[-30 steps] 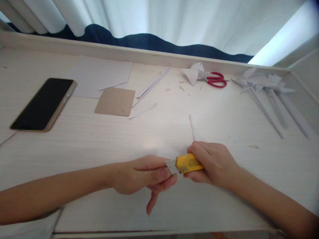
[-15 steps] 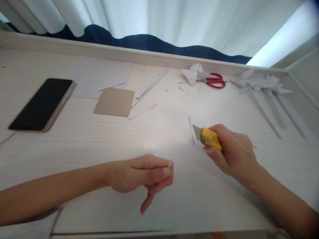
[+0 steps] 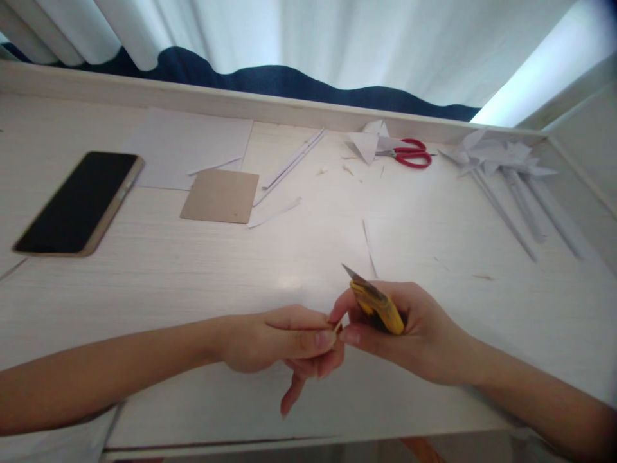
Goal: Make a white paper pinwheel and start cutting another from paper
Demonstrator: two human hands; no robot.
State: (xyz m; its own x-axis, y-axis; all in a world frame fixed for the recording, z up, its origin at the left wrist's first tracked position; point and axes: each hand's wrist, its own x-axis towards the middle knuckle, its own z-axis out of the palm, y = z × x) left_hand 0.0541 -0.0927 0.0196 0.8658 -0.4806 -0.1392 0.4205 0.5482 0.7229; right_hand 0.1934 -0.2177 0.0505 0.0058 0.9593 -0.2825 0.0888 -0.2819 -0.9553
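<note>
My left hand [image 3: 279,337] is closed in a pinch on a thin wooden stick [image 3: 338,326] like a toothpick; only its short tip shows between thumb and forefinger. My right hand [image 3: 424,334] grips a yellow box cutter [image 3: 378,307], blade out and pointing up to the left. The right thumb and forefinger reach past the cutter to the stick's tip, right beside the left fingertips. Whether they squeeze the tip or only touch it, I cannot tell. Just beyond the blade lies a narrow paper strip [image 3: 369,247].
Red-handled scissors [image 3: 413,154] lie by a folded paper piece [image 3: 366,145] at the back. Paper pinwheels [image 3: 501,157] on rolled sticks rest at right. Further left are a cardboard square [image 3: 220,196], paper sheets [image 3: 193,138] and a phone [image 3: 80,202]. Shavings [image 3: 348,170] dot the table.
My right hand has moved left and toward me with the box cutter, from beside the paper strip to the left fingertips. The blade now tilts upward. My left hand has barely shifted.
</note>
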